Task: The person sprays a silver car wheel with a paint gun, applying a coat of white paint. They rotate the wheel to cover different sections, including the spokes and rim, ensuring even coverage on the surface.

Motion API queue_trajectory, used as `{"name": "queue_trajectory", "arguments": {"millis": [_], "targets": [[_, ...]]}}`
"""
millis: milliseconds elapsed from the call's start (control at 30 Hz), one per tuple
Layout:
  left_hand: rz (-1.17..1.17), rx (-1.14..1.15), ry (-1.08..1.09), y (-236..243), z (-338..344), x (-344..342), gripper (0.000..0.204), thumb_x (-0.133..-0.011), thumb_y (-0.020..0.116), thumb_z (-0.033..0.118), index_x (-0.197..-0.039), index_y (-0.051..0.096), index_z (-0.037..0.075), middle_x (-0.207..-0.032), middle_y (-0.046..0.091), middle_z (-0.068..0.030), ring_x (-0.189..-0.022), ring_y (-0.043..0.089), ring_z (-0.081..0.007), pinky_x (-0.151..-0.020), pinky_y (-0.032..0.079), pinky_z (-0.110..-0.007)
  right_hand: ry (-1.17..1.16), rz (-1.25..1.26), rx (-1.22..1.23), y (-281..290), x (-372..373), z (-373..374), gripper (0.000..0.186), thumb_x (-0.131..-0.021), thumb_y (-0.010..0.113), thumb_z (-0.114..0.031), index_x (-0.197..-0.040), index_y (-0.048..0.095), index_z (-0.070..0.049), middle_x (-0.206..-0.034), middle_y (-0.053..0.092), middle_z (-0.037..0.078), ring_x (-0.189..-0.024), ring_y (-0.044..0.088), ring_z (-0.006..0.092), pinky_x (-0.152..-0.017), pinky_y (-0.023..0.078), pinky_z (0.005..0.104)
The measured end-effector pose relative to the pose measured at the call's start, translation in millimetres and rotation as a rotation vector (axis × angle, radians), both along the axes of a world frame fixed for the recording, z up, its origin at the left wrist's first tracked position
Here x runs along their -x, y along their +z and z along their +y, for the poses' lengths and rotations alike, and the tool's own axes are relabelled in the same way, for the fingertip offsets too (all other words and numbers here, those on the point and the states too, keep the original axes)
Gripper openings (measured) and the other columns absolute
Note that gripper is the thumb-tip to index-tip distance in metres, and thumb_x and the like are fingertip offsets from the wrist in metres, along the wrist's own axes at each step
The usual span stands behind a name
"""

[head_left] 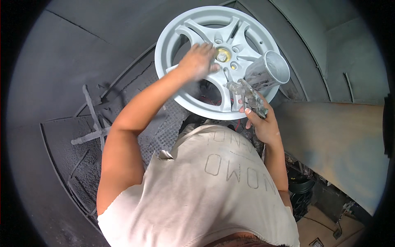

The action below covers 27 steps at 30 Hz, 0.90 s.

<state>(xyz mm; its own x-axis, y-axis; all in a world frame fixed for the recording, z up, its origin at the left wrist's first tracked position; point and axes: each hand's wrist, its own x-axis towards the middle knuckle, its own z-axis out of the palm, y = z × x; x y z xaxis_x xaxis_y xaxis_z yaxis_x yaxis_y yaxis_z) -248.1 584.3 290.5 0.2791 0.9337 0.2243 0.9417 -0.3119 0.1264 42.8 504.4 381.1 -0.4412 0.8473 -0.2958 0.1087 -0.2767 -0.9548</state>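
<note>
A white-coated car wheel rim (167, 31) faces up in front of me, with several split spokes and a yellowish hub hole around a pale piece. My left hand (198, 62) is over the rim's left spokes beside the hub. It is smeared by motion, the thumb apart from the fingers, and I see nothing held in it. My right hand (265, 125) is wrapped round a paint-crusted spray gun (252, 98) at the rim's near right side. A grey, paint-stained cup (263, 73) sits on the gun, tilted over the rim's right edge.
A grey-crusted metal cross-shaped stand (96, 123) is at the left. Grey walls (74, 61) curve around the far side. A brownish panel (333, 140) stretches along the right, with dark rims (300, 191) below it. Textured flooring (158, 129) shows beneath my left arm.
</note>
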Motion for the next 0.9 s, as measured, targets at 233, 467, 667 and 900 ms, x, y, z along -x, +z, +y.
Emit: {"name": "queue_trajectory", "arguments": {"millis": [233,467,667,900], "targets": [[-0.071,0.246,-0.230,29.0,-73.8,-20.0,0.071,-0.099,0.053,0.044,-0.152,0.038,-0.001,-0.161,0.034,-0.0190,-0.152,0.027,-0.0326,-0.124,0.019,-0.052,0.059,-0.101,-0.018,2.3,-0.3,7.6,0.058,-0.095,0.065,-0.008,-0.148,0.044,0.001,-0.112,0.069,0.007,-0.072,0.059,0.0076,-0.052,0.048,0.0231],[-0.034,0.191,-0.079,21.0,-51.9,2.7,0.063,-0.101,0.052,0.043,-0.150,0.043,0.004,-0.159,0.038,-0.0164,-0.152,0.028,-0.0311,-0.124,0.021,-0.052,-0.088,-0.314,-0.275,-9.4,12.0,66.8,0.057,-0.094,0.064,-0.004,-0.148,0.045,-0.004,-0.108,0.071,0.006,-0.071,0.061,0.0094,-0.053,0.050,0.0254],[-0.042,0.222,0.044,31.7,-58.7,25.7,0.065,-0.101,0.053,0.043,-0.154,0.039,0.008,-0.163,0.033,-0.0133,-0.153,0.025,-0.0299,-0.124,0.021,-0.053,0.048,-0.156,-0.130,3.3,35.4,53.0,0.061,-0.093,0.066,-0.005,-0.149,0.043,-0.007,-0.112,0.072,0.006,-0.080,0.064,0.0102,-0.053,0.052,0.0249],[-0.028,0.199,0.216,48.7,-86.0,62.0,0.062,-0.096,0.062,0.043,-0.142,0.054,0.003,-0.142,0.057,-0.0208,-0.137,0.049,-0.0365,-0.120,0.028,-0.055,0.277,-0.059,-0.227,15.5,43.1,25.0,0.057,-0.094,0.066,-0.008,-0.148,0.047,-0.005,-0.116,0.071,0.013,-0.085,0.068,0.0150,-0.069,0.056,0.0316]]}}
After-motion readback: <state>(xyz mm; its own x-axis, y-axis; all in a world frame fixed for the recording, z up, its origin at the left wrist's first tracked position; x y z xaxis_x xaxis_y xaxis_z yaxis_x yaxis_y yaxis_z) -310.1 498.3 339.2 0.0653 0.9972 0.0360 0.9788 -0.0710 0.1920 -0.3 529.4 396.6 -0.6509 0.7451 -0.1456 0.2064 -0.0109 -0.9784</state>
